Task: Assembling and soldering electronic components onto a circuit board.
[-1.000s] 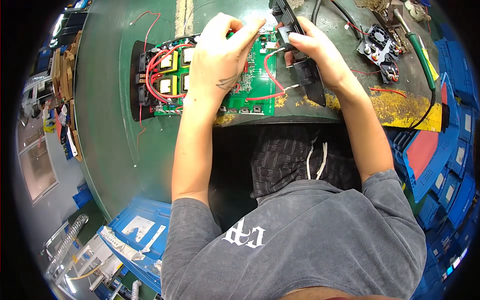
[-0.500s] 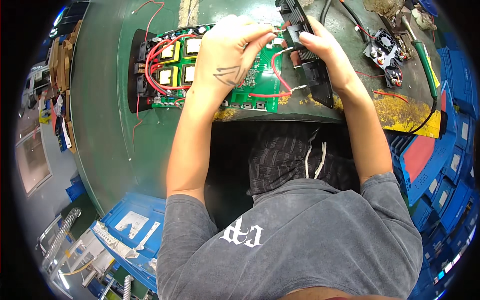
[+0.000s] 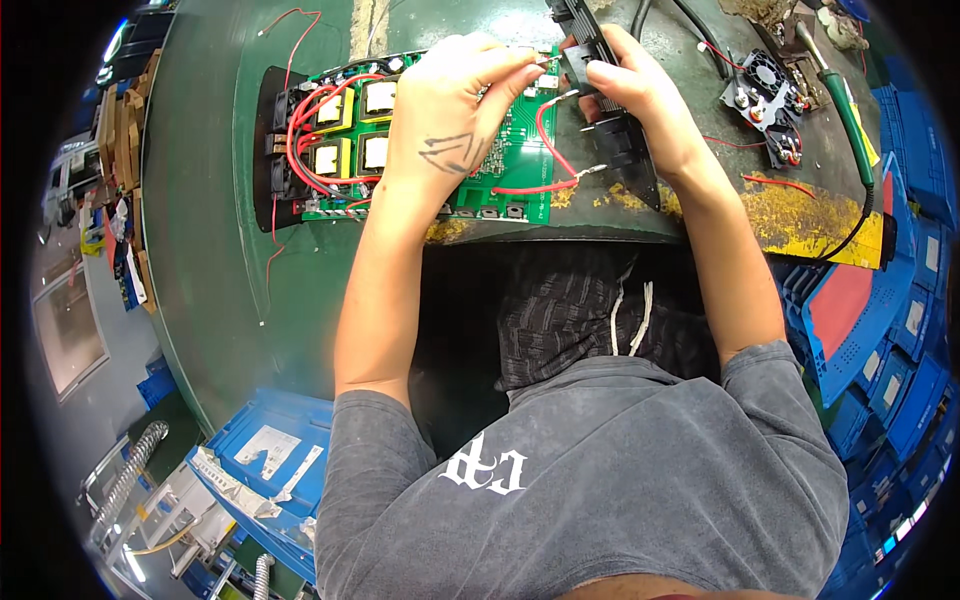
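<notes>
A green circuit board point(image 3: 527, 170) with yellow-wrapped transformers point(image 3: 330, 158) lies on the bench, a black fan end plate at its left end. My left hand point(image 3: 445, 105) is over the board, thumb and forefinger pinched on a thin wire end whose metal tip points at the black panel. My right hand point(image 3: 645, 95) grips that black slotted panel point(image 3: 625, 150), upright beside the board's right end, with fingers behind it and thumb in front. A thick red wire point(image 3: 545, 130) and another red wire point(image 3: 530, 190), both with bare silvery ends, stick out between board and panel.
To the right are small fans on brackets point(image 3: 765, 95), a green-handled soldering iron point(image 3: 850, 130) and a loose red wire piece point(image 3: 778, 185). Thin red wire point(image 3: 290, 30) lies at the far left of the bench. Blue bins point(image 3: 275, 440) stand beside the bench.
The panel in my right hand has shifted slightly left and tilted. My left hand and the board have moved a little left, the pinch still closed.
</notes>
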Action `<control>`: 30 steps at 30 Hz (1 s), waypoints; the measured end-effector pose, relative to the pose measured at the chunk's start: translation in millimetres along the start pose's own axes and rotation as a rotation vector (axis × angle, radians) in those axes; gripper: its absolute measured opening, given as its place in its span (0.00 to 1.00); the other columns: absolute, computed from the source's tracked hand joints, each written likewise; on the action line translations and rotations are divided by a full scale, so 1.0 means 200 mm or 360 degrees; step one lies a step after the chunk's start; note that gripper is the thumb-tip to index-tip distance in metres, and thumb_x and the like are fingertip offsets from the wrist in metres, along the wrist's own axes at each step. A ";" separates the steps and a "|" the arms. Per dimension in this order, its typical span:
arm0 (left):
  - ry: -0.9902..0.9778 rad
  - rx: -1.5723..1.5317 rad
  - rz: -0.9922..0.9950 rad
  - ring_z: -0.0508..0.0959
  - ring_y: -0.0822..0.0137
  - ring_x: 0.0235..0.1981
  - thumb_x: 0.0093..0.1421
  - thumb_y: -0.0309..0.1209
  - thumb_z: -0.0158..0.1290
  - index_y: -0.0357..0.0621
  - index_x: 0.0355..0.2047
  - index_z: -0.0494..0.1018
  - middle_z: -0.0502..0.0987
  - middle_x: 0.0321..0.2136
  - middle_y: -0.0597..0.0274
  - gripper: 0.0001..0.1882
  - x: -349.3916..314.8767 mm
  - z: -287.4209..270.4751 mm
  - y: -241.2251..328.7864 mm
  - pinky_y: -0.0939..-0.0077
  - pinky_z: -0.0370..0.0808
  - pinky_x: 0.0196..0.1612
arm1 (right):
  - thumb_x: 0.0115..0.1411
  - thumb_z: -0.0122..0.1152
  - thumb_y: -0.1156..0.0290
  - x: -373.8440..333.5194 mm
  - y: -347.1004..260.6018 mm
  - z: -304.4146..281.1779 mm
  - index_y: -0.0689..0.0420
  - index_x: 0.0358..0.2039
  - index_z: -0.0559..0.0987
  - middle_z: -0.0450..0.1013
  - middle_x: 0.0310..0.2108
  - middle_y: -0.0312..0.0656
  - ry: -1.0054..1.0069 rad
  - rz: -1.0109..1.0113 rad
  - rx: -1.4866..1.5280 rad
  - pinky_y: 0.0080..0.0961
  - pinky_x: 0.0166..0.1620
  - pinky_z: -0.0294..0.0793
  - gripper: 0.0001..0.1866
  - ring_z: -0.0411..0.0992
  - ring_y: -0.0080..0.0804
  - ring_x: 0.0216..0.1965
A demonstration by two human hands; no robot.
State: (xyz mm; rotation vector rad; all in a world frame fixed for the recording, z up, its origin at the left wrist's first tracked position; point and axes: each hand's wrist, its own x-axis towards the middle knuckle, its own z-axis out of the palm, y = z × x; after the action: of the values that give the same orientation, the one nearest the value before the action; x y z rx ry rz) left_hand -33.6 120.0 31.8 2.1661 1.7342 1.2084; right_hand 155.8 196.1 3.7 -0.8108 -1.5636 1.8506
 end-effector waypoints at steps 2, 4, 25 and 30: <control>-0.0018 0.0030 0.0018 0.80 0.54 0.31 0.58 0.31 0.61 0.40 0.35 0.81 0.80 0.28 0.55 0.08 0.00 0.00 -0.01 0.65 0.75 0.36 | 0.60 0.56 0.56 0.00 0.00 0.00 0.56 0.52 0.73 0.69 0.32 0.31 0.0002 -0.0010 -0.0008 0.15 0.35 0.64 0.24 0.65 0.16 0.30; -0.0042 0.0102 0.0049 0.80 0.54 0.32 0.58 0.31 0.61 0.40 0.35 0.81 0.80 0.29 0.55 0.08 0.00 0.00 -0.01 0.65 0.75 0.37 | 0.60 0.56 0.56 -0.01 0.00 0.01 0.57 0.51 0.72 0.67 0.30 0.30 -0.0006 -0.0034 -0.0018 0.14 0.35 0.62 0.24 0.63 0.15 0.29; -0.0138 0.0182 0.0104 0.79 0.50 0.33 0.60 0.30 0.58 0.39 0.36 0.78 0.77 0.27 0.52 0.08 -0.03 0.04 0.00 0.61 0.75 0.38 | 0.56 0.52 0.52 -0.02 0.01 0.00 0.61 0.52 0.65 0.68 0.38 0.41 0.0002 -0.0204 -0.0621 0.26 0.46 0.67 0.30 0.66 0.29 0.39; -0.0169 -0.0012 -0.0039 0.78 0.49 0.33 0.59 0.28 0.58 0.39 0.36 0.78 0.77 0.27 0.51 0.07 -0.03 0.04 0.01 0.61 0.75 0.38 | 0.60 0.55 0.49 -0.01 0.00 -0.02 0.66 0.56 0.63 0.72 0.46 0.60 -0.0141 -0.0130 -0.0506 0.36 0.55 0.69 0.35 0.72 0.47 0.49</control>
State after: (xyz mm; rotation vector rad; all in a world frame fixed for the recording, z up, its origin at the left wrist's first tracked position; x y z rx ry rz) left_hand -27.0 117.5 24.5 2.1562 1.7053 1.0722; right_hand 159.5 196.4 3.6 -0.7959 -1.9501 1.6219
